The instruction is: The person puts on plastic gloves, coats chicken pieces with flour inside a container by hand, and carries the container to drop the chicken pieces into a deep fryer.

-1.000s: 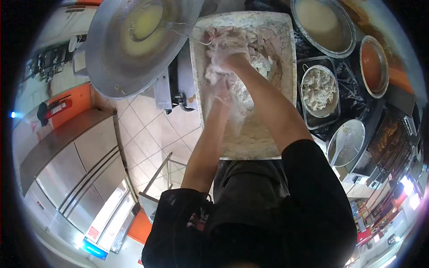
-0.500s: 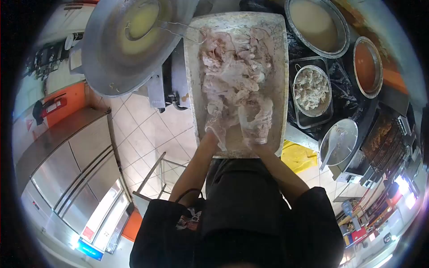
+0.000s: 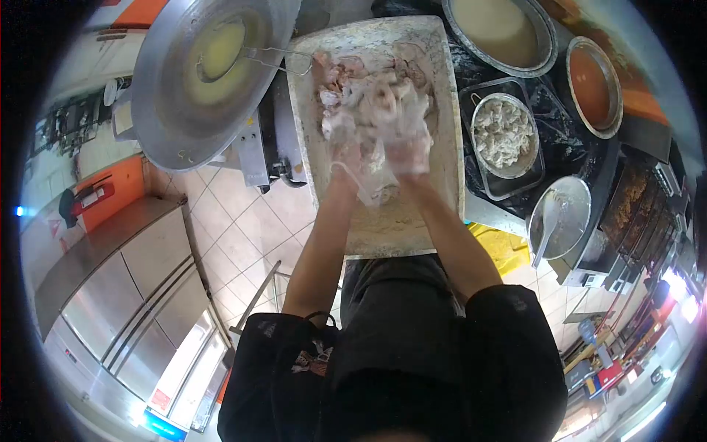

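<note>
Floury pieces of raw meat, apparently chicken (image 3: 379, 92), lie heaped in the far half of a large pale tub (image 3: 451, 140). Both my hands reach into this tub in loose clear plastic gloves, dusted white. On the left of the heap, my left hand (image 3: 345, 147) touches the near pieces. My right hand (image 3: 409, 151) is beside it, against the meat on the right. Motion blur and flour smear the fingers of both, so their grip does not show. Loose flour (image 3: 390, 228) covers the tub floor nearest me.
A big wok (image 3: 166, 96) with yellowish oil and a wire skimmer (image 3: 276, 57) stands at left. To the right are a pot of pale liquid (image 3: 549, 55), a pot of orange liquid (image 3: 611, 121), a bowl of coated pieces (image 3: 507, 136) on a black tray, and a colander (image 3: 578, 214) with a spoon.
Both hands have moved forward, away from me, pushing into the meat. The near pieces have shifted toward the far end, baring more flour in front. The view has tilted slightly.
</note>
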The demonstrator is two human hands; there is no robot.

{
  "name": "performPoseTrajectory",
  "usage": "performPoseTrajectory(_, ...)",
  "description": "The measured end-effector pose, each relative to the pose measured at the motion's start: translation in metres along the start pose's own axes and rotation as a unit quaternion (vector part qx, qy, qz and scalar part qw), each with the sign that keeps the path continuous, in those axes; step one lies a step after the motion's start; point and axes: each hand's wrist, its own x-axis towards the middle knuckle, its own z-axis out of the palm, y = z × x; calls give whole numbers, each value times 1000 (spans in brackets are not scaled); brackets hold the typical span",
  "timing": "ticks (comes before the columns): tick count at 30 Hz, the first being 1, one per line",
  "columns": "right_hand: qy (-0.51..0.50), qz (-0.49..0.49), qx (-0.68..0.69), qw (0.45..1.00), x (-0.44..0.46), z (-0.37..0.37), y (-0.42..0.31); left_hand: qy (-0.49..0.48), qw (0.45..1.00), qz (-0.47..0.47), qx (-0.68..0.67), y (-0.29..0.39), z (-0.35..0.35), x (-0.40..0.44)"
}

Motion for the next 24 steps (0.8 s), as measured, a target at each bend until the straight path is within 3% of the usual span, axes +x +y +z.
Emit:
performPoseTrajectory(1,-105,3,277,955,18,-3,4,-17,999,29,35,-1,1,13)
performPoseTrajectory(2,-198,63,517,830,35,-6,8,-19,999,29,36,13,13,9)
performPoseTrajectory(3,-101,46,448,887,27,27,-13,-33,995,33,84,40,31,-2)
performPoseTrajectory(5,-175,47,507,843,16,-3,10,-51,989,39,137,60,47,0)
performPoseTrajectory(6,-212,51,532,818,12,-19,22,50,899,213,379,62,50,6)
performPoseTrajectory(7,-236,55,539,807,-7,-33,31,144,714,367,579,64,54,15)
performPoseTrajectory(8,-255,59,540,800,-26,-43,36,141,713,366,581,70,60,26)
performPoseTrajectory(10,-339,58,526,778,-62,-49,29,86,495,412,760,89,80,38)
performPoseTrajectory(11,-388,50,514,763,-74,-43,19,33,563,200,801,99,93,40)
performPoseTrajectory(12,-426,36,508,748,-78,-32,7,28,560,203,803,104,97,55)
performPoseTrajectory(14,-466,23,509,723,-79,-7,-23,-15,394,85,915,112,98,85)
performPoseTrajectory(15,-462,27,514,722,-72,2,-33,31,396,166,903,96,84,100)
performPoseTrajectory(18,-440,56,529,724,-55,10,-43,40,425,191,884,93,86,76)
performPoseTrajectory(19,-426,62,535,728,-48,10,-43,64,404,258,875,89,78,83)
performPoseTrajectory(20,-414,66,543,728,-43,9,-43,66,401,255,877,85,74,83)
performPoseTrajectory(22,-387,68,559,731,-23,2,-35,18,482,89,872,83,81,67)
performPoseTrajectory(24,-351,72,576,735,-8,-8,-22,19,474,131,870,76,64,74)
